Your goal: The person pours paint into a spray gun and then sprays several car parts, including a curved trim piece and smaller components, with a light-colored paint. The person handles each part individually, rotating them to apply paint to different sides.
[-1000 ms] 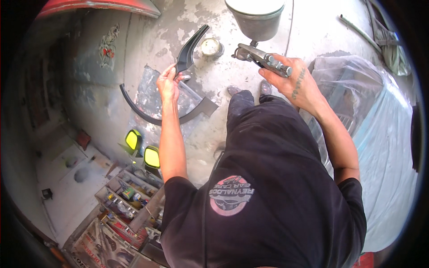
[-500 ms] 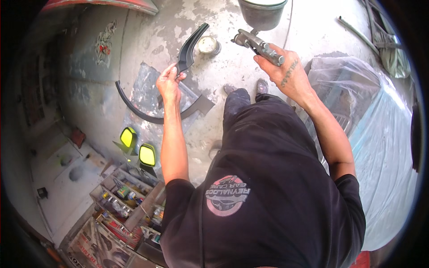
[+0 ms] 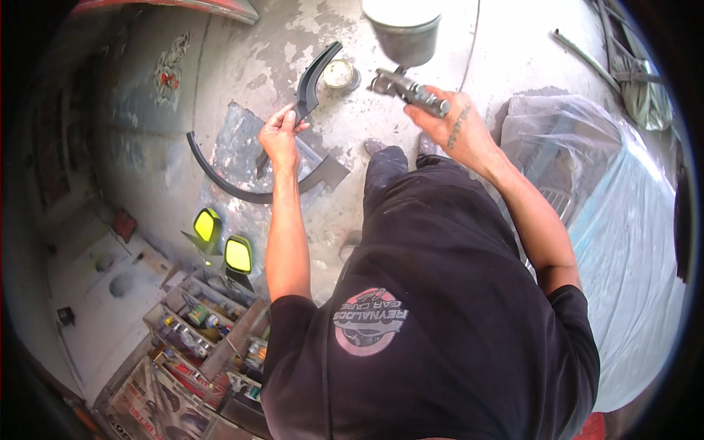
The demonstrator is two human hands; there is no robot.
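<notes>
Pinched in my left hand (image 3: 280, 136) is the lower end of a black curved trim piece (image 3: 309, 86), its other end pointing up and away. My right hand (image 3: 453, 126) grips a metal spray gun (image 3: 407, 92), with a dark grey cup (image 3: 405, 40) at its far side. The gun's front end points left, toward the trim piece, with a gap between them. My right fingers are mostly hidden under the gun, so the trigger cannot be seen. A longer black curved strip (image 3: 242, 194) lies on the floor under my left forearm.
An open paint can (image 3: 341, 75) stands on the floor between trim and gun. Two side mirrors with yellow-green faces (image 3: 238, 254) sit left, near a cluttered tool box (image 3: 198, 315). Plastic sheeting (image 3: 623, 220) drapes a bulky thing at right. A pipe (image 3: 587, 59) lies far right.
My right hand has moved left and the spray gun with its cup has come nearer to the trim piece. My left hand and the trim piece have shifted only slightly.
</notes>
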